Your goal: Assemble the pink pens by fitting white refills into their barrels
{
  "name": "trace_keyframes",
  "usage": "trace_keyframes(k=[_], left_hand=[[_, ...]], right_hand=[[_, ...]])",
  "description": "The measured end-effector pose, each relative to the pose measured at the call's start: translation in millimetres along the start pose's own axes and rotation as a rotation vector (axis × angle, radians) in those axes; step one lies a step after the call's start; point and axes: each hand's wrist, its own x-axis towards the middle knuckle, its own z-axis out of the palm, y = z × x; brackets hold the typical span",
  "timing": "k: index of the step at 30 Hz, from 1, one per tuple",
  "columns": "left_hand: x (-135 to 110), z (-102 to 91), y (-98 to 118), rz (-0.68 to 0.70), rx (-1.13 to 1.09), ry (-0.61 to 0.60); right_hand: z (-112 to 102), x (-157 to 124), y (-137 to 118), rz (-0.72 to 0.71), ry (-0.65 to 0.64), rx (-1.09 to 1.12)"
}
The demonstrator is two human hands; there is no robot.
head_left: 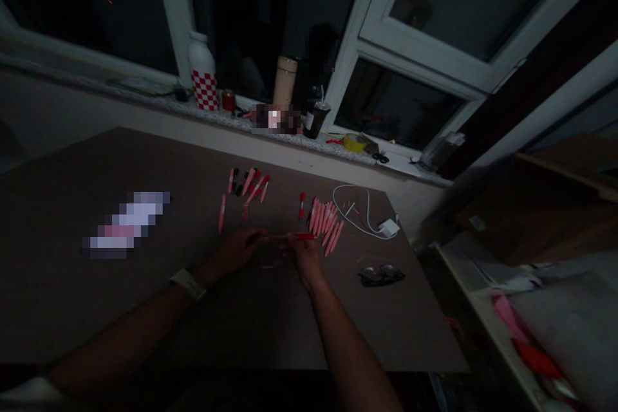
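In the dim light, a slim red pen lies level between my two hands above the middle of the table. My left hand pinches its thin pinkish left end. Around the brighter red right part, the fingers of my right hand are closed. Just beyond my right hand lies a row of pink pens, with one red pen beside it. Several pink, red and black pens form a looser group farther off. A single pink pen and small pinkish pieces lie near my left hand.
Glasses rest on the table at right. Behind them are a white cable and charger. A blurred-out bright object lies at left. The windowsill holds a checked bottle, a drink cup and yellow tape.
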Motion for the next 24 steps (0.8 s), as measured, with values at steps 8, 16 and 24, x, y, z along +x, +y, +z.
trace_keyframes(k=[8,16,24], left_hand=[[3.4,-2.4,-4.6,-0.061,0.024,-0.004],[3.2,-0.7,-4.9,-0.012,-0.044,0.038],[-0.6,5.6,-14.1,0.022,-0.078,0.061]], right_hand=[[-1.5,2.4,0.6,-0.027,-0.109,-0.034],[3.3,4.9,1.9,-0.019,-0.028,0.003],[4.5,-1.1,2.6,-0.03,-0.032,-0.017]])
